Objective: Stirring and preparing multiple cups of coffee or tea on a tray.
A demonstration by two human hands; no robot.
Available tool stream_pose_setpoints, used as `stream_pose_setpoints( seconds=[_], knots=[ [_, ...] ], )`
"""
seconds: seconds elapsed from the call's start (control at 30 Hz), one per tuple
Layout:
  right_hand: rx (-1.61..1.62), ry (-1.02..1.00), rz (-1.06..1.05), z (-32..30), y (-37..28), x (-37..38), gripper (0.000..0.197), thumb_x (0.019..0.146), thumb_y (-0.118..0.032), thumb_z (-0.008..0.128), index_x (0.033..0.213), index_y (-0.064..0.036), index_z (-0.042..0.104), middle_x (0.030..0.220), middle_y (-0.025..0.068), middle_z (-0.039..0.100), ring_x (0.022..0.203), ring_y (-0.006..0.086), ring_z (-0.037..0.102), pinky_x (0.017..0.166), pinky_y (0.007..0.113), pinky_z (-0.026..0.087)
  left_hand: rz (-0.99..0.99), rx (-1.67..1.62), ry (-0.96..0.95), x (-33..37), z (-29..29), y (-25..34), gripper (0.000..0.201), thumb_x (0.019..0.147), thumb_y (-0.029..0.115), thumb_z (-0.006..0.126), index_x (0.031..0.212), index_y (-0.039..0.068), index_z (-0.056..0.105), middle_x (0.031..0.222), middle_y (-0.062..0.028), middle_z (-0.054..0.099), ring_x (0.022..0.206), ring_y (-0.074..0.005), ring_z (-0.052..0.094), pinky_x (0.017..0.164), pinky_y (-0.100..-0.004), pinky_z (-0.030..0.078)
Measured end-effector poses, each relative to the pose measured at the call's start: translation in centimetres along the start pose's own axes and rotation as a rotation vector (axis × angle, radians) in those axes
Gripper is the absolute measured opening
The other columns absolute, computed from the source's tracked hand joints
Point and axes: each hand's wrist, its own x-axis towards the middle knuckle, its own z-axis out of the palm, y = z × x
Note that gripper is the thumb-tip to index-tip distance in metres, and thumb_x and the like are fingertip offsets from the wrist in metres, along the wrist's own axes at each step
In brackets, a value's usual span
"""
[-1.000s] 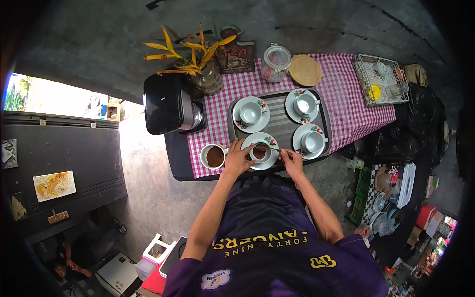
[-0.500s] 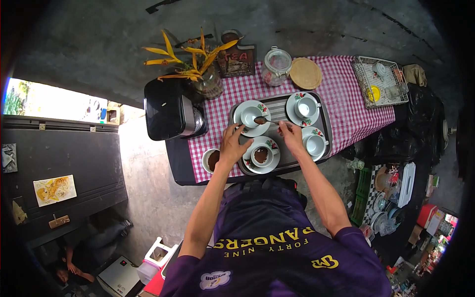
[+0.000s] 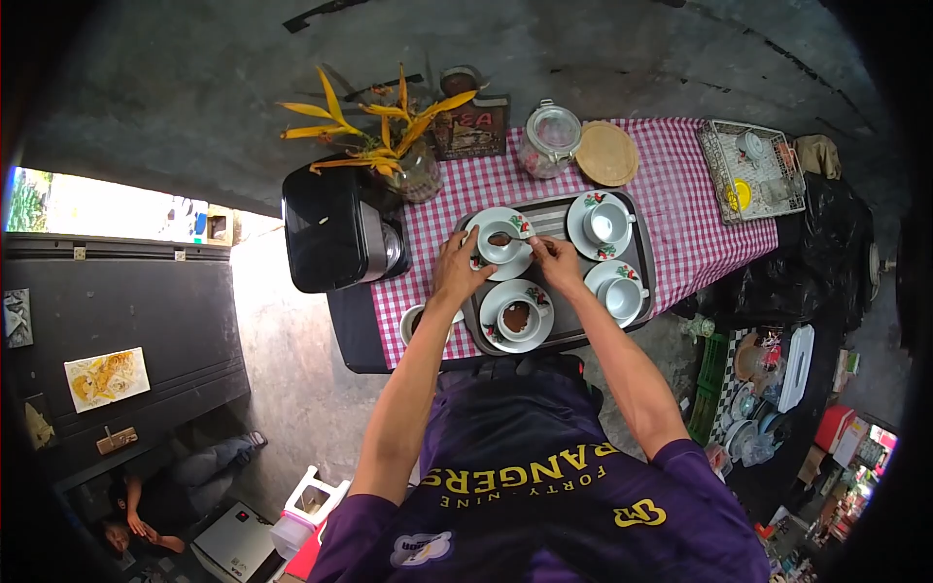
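- The surface (image 3: 700,209) wears a red-and-white checked cloth and runs from the black coffee machine (image 3: 330,228) at its left end to a wire rack (image 3: 753,170) at its right end.
- A dark rectangular tray (image 3: 556,222) lies in the middle of the cloth and bears four white cups on flower-printed saucers.
- A vase of yellow-orange leaves (image 3: 403,146) stands behind the tray, with a clear lidded jar (image 3: 547,136) and a round woven mat (image 3: 607,154) further right.
- The near-left cup (image 3: 515,316) on the tray holds brown liquid; the two cups on the right, far (image 3: 607,223) and near (image 3: 619,291), look pale inside.
- A further cup of brown liquid (image 3: 416,321) stands on the cloth just left of the tray, partly under the left wrist.
- The left hand (image 3: 457,272) has its fingers spread, resting against the saucer rim of the far-left cup (image 3: 498,245).
- The right hand (image 3: 559,262) pinches the handle of a small spoon (image 3: 503,238), whose bowl, filled with something brown, hangs over that far-left cup.
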Motion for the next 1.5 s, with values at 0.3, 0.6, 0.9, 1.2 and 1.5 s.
stream_pose_setpoints(
  seconds=[0.3,0.6,0.9,1.2,1.5],
  knots=[
    [-0.053,-0.006,0.021,-0.1,0.0,0.3,0.039,0.093,-0.035,0.061,0.106,0.0016,0.068,0.076,0.0055,0.068,0.070,0.0114,0.059,0.067,0.028,0.047,0.005,0.039,-0.041,1.3,0.9,0.0,0.082,0.070,0.034,0.080,0.141,0.017,0.042,0.140,-0.0102,0.043,0.126,-0.0328,0.043,0.102,-0.0421,0.043],
    [-0.111,0.020,0.062,0.0,-0.2,-0.1,0.036,0.094,-0.031,0.059,0.107,0.0014,0.067,0.079,0.0076,0.069,0.072,0.0131,0.061,0.069,0.030,0.048,-0.014,0.041,-0.084,1.4,1.1,-0.3,0.080,0.072,0.030,0.080,0.141,0.016,0.043,0.142,-0.0102,0.042,0.128,-0.0320,0.042,0.103,-0.0418,0.042],
    [-0.057,0.077,0.041,0.5,0.4,-1.0,0.036,0.093,-0.031,0.060,0.109,-0.0004,0.068,0.078,0.0087,0.069,0.070,0.0148,0.062,0.069,0.031,0.049,-0.013,0.036,-0.065,1.6,1.0,-0.2,0.079,0.071,0.030,0.080,0.140,0.016,0.044,0.141,-0.0119,0.043,0.127,-0.0331,0.044,0.103,-0.0415,0.042],
    [-0.118,0.130,0.043,1.2,-0.7,-1.8,0.034,0.092,-0.032,0.061,0.107,-0.0023,0.069,0.074,0.0076,0.067,0.066,0.0143,0.060,0.065,0.031,0.048,-0.025,0.054,-0.103,1.2,0.9,-0.2,0.080,0.073,0.033,0.079,0.142,0.017,0.042,0.142,-0.0132,0.042,0.127,-0.0336,0.043,0.104,-0.0422,0.040],
    [-0.185,0.139,0.037,1.2,-1.5,-2.1,0.035,0.092,-0.032,0.061,0.108,-0.0029,0.068,0.074,0.0105,0.068,0.068,0.0159,0.062,0.065,0.031,0.048,-0.001,0.016,-0.059,1.5,1.4,-0.7,0.075,0.074,0.033,0.077,0.140,0.016,0.044,0.140,-0.0142,0.043,0.126,-0.0341,0.044,0.104,-0.0425,0.040]
  ],
)
